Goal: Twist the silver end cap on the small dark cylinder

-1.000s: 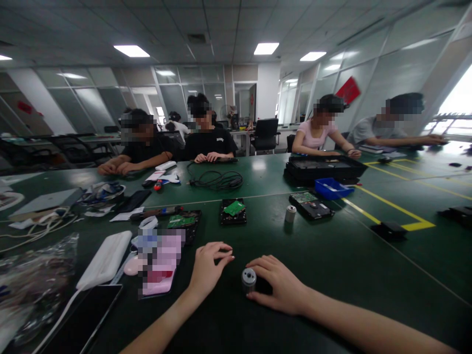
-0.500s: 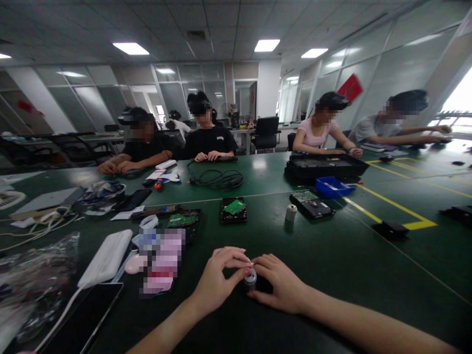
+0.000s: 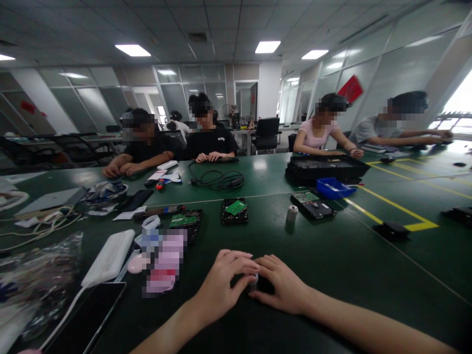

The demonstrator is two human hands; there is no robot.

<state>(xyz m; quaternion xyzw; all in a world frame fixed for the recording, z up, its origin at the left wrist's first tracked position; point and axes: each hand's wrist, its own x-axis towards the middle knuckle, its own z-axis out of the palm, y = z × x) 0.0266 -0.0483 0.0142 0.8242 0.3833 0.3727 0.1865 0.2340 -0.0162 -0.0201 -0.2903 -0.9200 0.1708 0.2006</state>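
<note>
A small silver cylindrical motor stands on the green table between my hands, mostly covered by fingers. My right hand is curled round its right side, thumb low in front and fingers behind. From the left, my left hand closes over its top, with the thumb against the upper side and the fingertips bent across. Whether a small part sits under those fingertips is hidden. A second motor of the same look stands upright farther off, beside a hard drive.
Ahead lies another hard drive with a green board. To my left are a pink blurred item, a white power bank, a black tablet and plastic bags. A blue tray sits far right. Several people work opposite.
My left fingers have moved slightly right and down over the motor's top, hiding it more. My right hand holds about the same place. The view has shifted slightly.
</note>
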